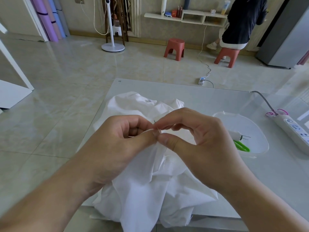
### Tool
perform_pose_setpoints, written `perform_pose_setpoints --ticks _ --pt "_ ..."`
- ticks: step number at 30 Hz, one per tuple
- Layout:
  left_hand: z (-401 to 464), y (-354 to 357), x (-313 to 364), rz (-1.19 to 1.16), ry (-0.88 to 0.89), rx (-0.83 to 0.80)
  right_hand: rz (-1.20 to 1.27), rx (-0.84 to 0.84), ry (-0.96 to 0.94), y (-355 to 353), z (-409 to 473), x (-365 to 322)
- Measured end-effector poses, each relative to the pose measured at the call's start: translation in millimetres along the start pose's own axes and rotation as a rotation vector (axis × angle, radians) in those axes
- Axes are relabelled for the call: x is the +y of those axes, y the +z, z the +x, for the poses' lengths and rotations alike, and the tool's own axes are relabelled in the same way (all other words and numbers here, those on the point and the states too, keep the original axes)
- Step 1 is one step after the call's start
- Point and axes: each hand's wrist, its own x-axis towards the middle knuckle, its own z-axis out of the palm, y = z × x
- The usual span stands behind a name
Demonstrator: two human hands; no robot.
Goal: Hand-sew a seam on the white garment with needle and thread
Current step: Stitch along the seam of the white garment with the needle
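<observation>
- Standing right next to the table here. Closest to me, the white garment [150, 190] spills over the near edge of the glass table [209, 97], with the rest bunched up toward the middle.
- Left hand [117, 144] is pinching a raised fold of the garment between thumb and fingers, so it's grasping the cloth, not loose.
- Right hand [200, 141] meets it at the same fold, thumb and forefinger nipped together on the needle [154, 122]. Only the tip shows, poking up just above the pinch. I can't make out the thread, too fine against the white.
- My guess is they're mid-stitch, pushing or pulling the needle through the fold.
- To do it well, I'd keep the left pinch taut just beside the needle so the cloth doesn't pucker, catch only the layers you want, and draw the thread snug but not tight. Those thumbs are touching, so watch the point.
- Right of the garment sits a clear tub [257, 129] with green scissors [241, 145] and a white spool [234, 134] in it, handy for snipping.
- Further right of the garment, a power strip [294, 131] lies along the table edge.
- Way beyond the garment, across the floor, a red stool [174, 47], a fan stand [112, 46] and somebody sitting on a second stool.
</observation>
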Motion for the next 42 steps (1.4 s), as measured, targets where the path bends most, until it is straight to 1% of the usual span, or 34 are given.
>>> perform_pose_setpoints --ticks 4,9,11,14,17,19,20,22,25,27,28,29,30,31,35,38,40,41,42 --pt "1 2 -1 -0.010 -0.009 -0.035 0.124 0.122 -0.007 12 -3 6" --pt "5 2 -8 0.050 -0.028 -0.005 0.443 0.218 0.080 14 -2 1" --pt "5 1 -11 0.092 -0.037 0.010 0.562 0.212 0.086 9 2 1" --pt "5 1 -11 0.124 -0.038 0.005 0.784 0.152 0.136 1 5 2" --pt "6 0 -8 0.125 -0.031 0.026 0.873 0.122 0.169 -8 6 -1" --pt "6 0 -8 0.143 -0.026 0.033 0.786 0.115 0.175 -13 7 -1" --pt "6 0 -8 0.155 -0.025 0.031 0.669 0.120 0.173 -15 7 0" --pt "6 0 -10 0.177 -0.011 0.034 0.354 0.114 0.155 -16 6 3" --pt "7 0 -11 0.186 -0.003 0.050 -0.128 0.027 0.191 -16 4 4" --pt "7 0 -11 0.194 0.005 0.052 -0.388 -0.063 0.231 -17 4 3" --pt "7 0 -11 0.192 0.016 0.052 -0.466 -0.104 0.252 -18 3 2" --pt "7 0 -11 0.190 0.027 0.049 -0.490 -0.125 0.271 -18 3 3" --pt "7 0 -10 0.189 0.038 0.039 -0.457 -0.123 0.280 -17 3 3" --pt "7 0 -10 0.195 0.054 0.018 -0.373 -0.103 0.287 -17 3 4" --pt "4 5 -9 0.205 0.098 -0.122 0.116 0.041 0.293 -15 8 8" --pt "4 8 -10 0.222 0.084 -0.150 0.424 0.086 0.316 -18 10 11" --pt "5 5 -10 0.239 0.085 -0.128 0.437 0.149 0.326 -21 12 17" --pt "5 4 -10 0.231 0.082 -0.114 0.361 0.202 0.337 -23 13 22" --pt "5 3 -10 0.222 0.078 -0.102 0.230 0.260 0.356 -25 14 29"
